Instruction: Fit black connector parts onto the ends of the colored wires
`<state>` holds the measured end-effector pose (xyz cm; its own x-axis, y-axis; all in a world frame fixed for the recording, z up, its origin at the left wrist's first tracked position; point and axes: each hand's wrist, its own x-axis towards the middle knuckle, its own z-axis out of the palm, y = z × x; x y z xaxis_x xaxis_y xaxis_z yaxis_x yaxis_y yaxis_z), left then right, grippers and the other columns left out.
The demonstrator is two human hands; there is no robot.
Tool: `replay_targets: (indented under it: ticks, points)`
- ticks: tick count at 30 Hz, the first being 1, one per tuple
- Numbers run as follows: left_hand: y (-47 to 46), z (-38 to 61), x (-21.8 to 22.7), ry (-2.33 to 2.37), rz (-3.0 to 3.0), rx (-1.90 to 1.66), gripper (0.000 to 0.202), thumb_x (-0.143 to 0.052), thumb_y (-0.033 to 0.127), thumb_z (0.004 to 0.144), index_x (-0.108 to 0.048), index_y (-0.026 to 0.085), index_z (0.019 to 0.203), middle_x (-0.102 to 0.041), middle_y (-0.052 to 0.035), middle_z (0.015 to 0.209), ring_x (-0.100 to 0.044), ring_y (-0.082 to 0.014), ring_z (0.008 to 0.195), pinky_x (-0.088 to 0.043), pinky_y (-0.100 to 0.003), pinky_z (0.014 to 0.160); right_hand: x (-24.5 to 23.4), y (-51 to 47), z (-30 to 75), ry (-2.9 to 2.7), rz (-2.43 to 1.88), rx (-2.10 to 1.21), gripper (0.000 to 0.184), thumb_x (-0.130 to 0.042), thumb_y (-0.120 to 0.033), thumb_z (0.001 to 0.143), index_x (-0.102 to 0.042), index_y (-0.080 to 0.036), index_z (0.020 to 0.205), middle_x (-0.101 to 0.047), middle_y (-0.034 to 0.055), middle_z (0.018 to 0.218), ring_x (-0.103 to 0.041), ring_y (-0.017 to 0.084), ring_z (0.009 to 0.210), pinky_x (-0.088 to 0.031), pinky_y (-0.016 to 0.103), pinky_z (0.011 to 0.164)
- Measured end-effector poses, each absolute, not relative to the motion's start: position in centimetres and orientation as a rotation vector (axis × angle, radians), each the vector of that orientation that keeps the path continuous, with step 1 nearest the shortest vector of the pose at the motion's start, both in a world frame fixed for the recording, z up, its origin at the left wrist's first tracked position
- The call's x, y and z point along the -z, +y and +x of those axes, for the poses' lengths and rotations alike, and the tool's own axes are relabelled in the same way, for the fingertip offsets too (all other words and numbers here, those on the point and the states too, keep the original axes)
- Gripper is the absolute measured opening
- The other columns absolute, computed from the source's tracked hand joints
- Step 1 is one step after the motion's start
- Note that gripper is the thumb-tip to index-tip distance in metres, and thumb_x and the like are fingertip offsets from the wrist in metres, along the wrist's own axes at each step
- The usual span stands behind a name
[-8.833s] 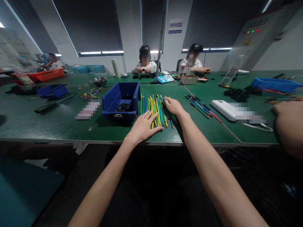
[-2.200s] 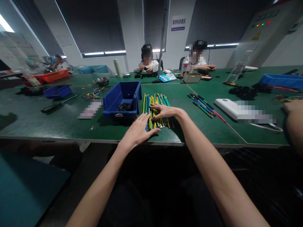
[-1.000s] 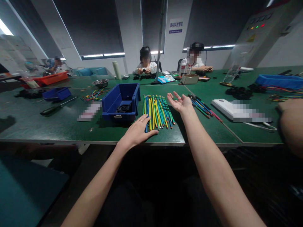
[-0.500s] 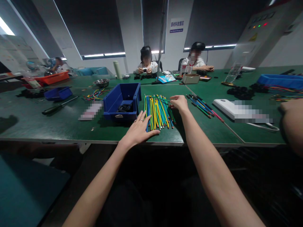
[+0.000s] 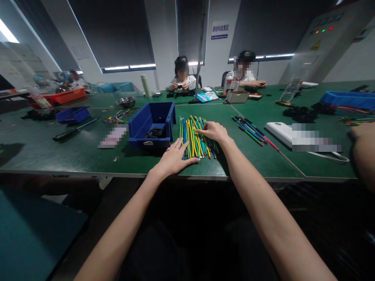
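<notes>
A row of short yellow, blue and green wires [image 5: 191, 136] with bare copper-coloured ends lies on the green table, pointing away from me. My left hand [image 5: 172, 157] rests flat at their near left side, fingers spread and thumb stretched along the near ends. Over the right part of the row, my right hand [image 5: 215, 132] is bent with thumb and fingers closed on a wire among the others. Its fingertips partly hide which wire it is. Left of the row stands a blue bin [image 5: 150, 142] with black parts [image 5: 155, 132] inside.
Dark-tipped wires [image 5: 249, 130] and a white power bank [image 5: 279, 132] with a cable lie to the right. A screwdriver [image 5: 70, 132], a small blue bin [image 5: 72, 115] and loose coloured wires [image 5: 120, 116] are on the left. Two people sit across the table; another person's arm [image 5: 365, 152] is at right.
My right hand has moved left and nearer over the row; the green wire it held crosswise no longer shows lying across. My left hand has barely moved.
</notes>
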<state>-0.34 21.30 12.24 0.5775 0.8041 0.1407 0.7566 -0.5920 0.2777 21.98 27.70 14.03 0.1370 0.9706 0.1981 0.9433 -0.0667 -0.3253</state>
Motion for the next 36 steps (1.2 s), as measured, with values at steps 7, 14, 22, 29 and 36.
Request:
replay_targets:
  ticks: [7,14,22,29,36]
  points:
    - [21.2,-0.3,-12.3,1.258,2.655,-0.407,0.085,-0.035,0.076,0.08,-0.036,0.02,0.144,-0.022,-0.0119,0.157,-0.013,-0.0257,0.146,-0.021,-0.045,0.117,-14.2,27.5,20.4,-1.886,-2.017,-0.002,0.06,-0.046,-0.076,0.076,-0.063,-0.022,0.093,-0.069,0.0115,0.099,-0.063,0.028,0.095,-0.046,0.04,0.084]
    - [21.2,-0.3,-12.2,1.27,2.647,-0.37,0.085,-0.033,0.077,0.08,-0.033,0.024,0.146,-0.018,-0.0105,0.158,-0.01,-0.0276,0.146,-0.021,-0.049,0.116,-14.3,28.0,19.9,-1.923,-2.153,-0.084,0.054,-0.047,-0.065,0.082,-0.067,-0.017,0.099,-0.066,0.0178,0.111,-0.062,0.032,0.104,-0.047,0.041,0.085]
    - [22.1,-0.3,-12.5,1.26,2.461,-0.384,0.078,-0.015,0.073,0.086,-0.029,0.027,0.147,-0.013,-0.0056,0.159,-0.007,-0.0224,0.147,-0.015,-0.048,0.117,-14.4,28.6,20.5,-1.837,-2.105,-0.165,0.036,-0.045,-0.043,0.085,-0.069,-0.016,0.09,-0.069,0.0156,0.101,-0.064,0.028,0.097,-0.047,0.032,0.08]
    - [24.7,1.6,-12.4,1.269,2.34,-0.641,0.074,-0.009,0.064,0.091,-0.04,0.021,0.142,-0.018,-0.0083,0.158,-0.005,-0.0194,0.147,-0.013,-0.039,0.119,-14.3,29.3,22.9,-1.479,-2.024,-0.057,0.032,-0.044,-0.039,0.086,-0.068,-0.019,0.089,-0.071,0.0135,0.098,-0.063,0.026,0.098,-0.046,0.03,0.081]
    - [27.9,3.6,-11.9,1.471,2.336,-0.431,0.069,-0.017,0.061,0.092,-0.022,0.023,0.149,-0.01,-0.0089,0.159,-0.003,-0.0248,0.146,-0.014,-0.044,0.118,-13.4,29.7,25.7,-1.49,-2.006,-0.425,0.024,-0.052,-0.029,0.081,-0.07,-0.015,0.074,-0.071,0.008,0.072,-0.066,0.016,0.073,-0.048,0.022,0.07]
